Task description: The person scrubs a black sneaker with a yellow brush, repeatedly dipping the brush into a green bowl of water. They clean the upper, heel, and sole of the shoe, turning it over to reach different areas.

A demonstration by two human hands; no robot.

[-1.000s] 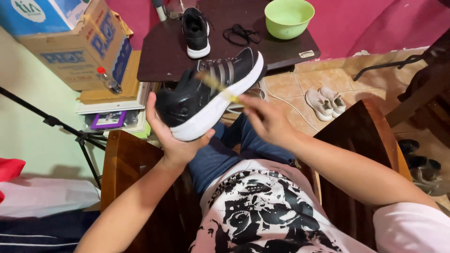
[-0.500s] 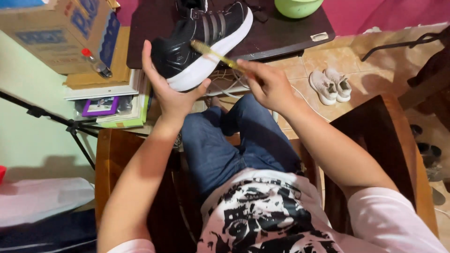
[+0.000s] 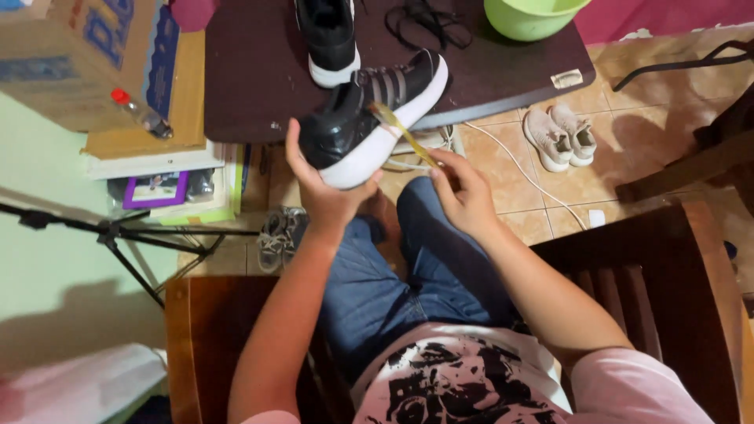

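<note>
A black sneaker with a white sole [image 3: 369, 118] was held above the lap, its heel cupped from below by the left hand [image 3: 326, 192], fingers [image 3: 293, 145] clasped around it. The right hand [image 3: 463, 192], just beside it, gripped a yellow brush [image 3: 402, 132] whose head touched the shoe's side. Beyond the fingers, on the dark desk [image 3: 251, 71], stood a second black sneaker [image 3: 330, 35], loose laces [image 3: 428, 20] and a green bowl [image 3: 530, 16].
</note>
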